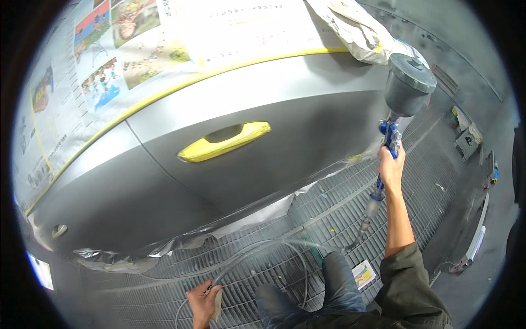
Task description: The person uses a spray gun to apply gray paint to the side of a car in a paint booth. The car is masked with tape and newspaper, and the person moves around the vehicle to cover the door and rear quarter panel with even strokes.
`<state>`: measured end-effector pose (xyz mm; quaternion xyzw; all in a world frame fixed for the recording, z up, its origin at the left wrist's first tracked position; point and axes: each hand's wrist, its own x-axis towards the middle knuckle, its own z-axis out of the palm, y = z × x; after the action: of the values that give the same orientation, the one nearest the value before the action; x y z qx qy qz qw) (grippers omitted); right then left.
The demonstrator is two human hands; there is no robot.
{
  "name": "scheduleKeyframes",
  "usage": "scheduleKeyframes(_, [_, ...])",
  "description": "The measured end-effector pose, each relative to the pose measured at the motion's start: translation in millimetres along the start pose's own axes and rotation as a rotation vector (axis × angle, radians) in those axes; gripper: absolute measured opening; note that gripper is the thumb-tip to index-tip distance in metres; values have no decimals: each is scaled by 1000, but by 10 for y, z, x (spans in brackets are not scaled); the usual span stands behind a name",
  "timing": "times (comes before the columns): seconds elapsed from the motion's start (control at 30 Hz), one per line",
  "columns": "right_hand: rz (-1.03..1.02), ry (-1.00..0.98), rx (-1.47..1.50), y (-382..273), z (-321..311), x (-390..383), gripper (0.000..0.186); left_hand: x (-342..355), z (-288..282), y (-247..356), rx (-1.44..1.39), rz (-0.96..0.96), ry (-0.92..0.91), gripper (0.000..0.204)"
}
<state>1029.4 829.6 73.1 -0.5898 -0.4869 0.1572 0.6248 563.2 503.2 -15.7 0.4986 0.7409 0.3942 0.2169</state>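
My right hand (391,167) is wrapped round the handle of a blue spray gun (390,136), raised at the right end of a silver-grey car side. A grey cup (410,86) with a lid sits on top of the gun. From the gun's lower end hangs a fitting joined to a pale hose (257,245). Low at the left, my left hand (204,302) is closed on that hose; a beige piece (218,306), of a kind I cannot make out, shows beside the palm. The car door (263,164) has its handle (224,142) wrapped in yellow tape.
Printed paper (164,38) edged with yellow tape covers the car's upper part. Plastic sheeting (241,222) hangs along its lower edge. Beneath lies a metal grating floor (323,219), with a small printed card or box (362,274) by my leg. Several items line the right wall.
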Motion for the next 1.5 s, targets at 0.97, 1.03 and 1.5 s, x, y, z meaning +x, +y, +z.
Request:
scheduleKeyframes(0.97, [269,-997,457,-2869,1670,-1480,20,-355,-2243,547,-70,-307,190,14])
scheduleKeyframes(1.03, [316,-888,390,-2527,1479,-1144,15,-137,-2109,577,-27,-264,66,17])
scheduleKeyframes(1.5, [86,-30,-304,-1993,493,398,63,669,-1278,979,39,-175,-251,23])
